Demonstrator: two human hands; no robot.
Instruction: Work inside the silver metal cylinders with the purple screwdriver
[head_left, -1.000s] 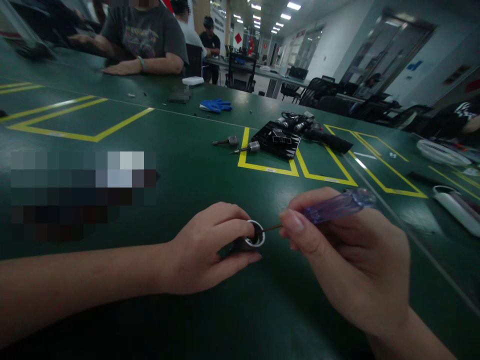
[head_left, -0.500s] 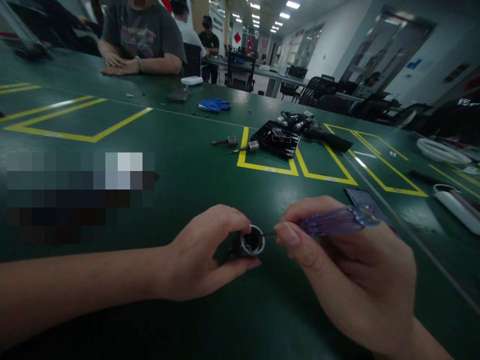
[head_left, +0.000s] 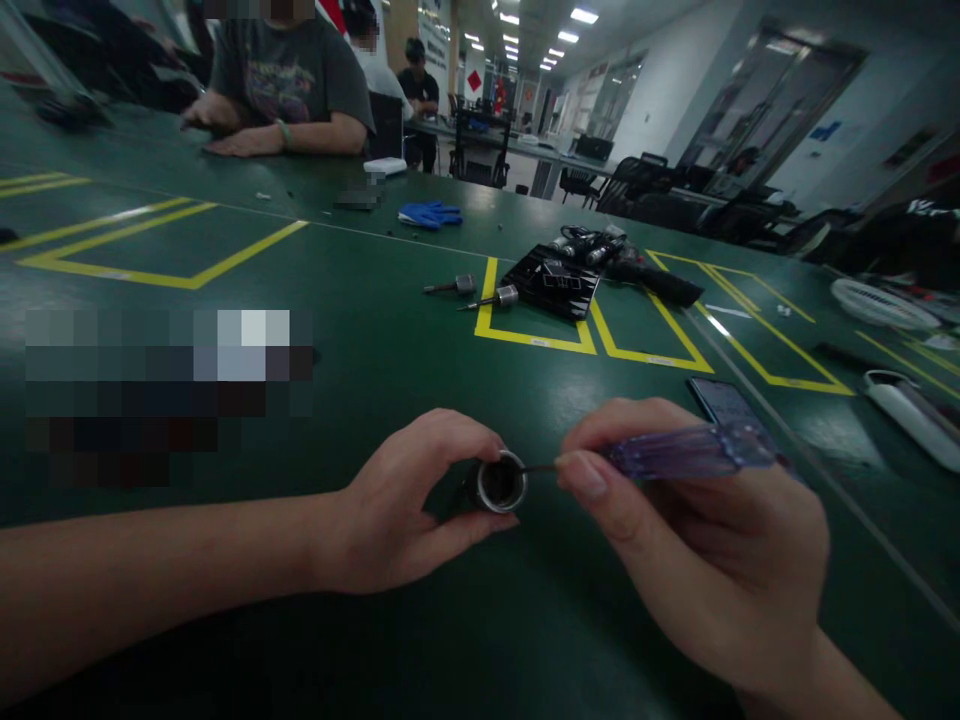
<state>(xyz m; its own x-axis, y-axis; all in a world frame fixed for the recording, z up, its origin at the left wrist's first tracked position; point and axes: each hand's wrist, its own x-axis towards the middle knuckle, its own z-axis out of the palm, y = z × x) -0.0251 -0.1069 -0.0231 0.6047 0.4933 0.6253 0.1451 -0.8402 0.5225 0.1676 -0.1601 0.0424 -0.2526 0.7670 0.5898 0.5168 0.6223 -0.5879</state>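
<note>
My left hand [head_left: 405, 510] is closed round a small dark cylindrical part with a silver rim [head_left: 500, 483], pinched between thumb and fingers just above the green table [head_left: 390, 340]. Its open end faces right. My right hand [head_left: 712, 540] grips a screwdriver with a translucent purple handle [head_left: 686, 452]. The thin shaft runs left and its tip sits inside the part's opening.
A phone [head_left: 721, 400] lies just behind my right hand. Farther back, two silver bits [head_left: 480, 292], a black tray [head_left: 553, 280] and a dark tool [head_left: 652, 280] rest by yellow floor-tape boxes. A blue glove [head_left: 430, 213] lies beyond. A seated person [head_left: 289, 85] leans on the far left edge.
The cylindrical part has turned slightly in my left hand and the screwdriver handle has dropped lower and more level. The seated person's hands have shifted.
</note>
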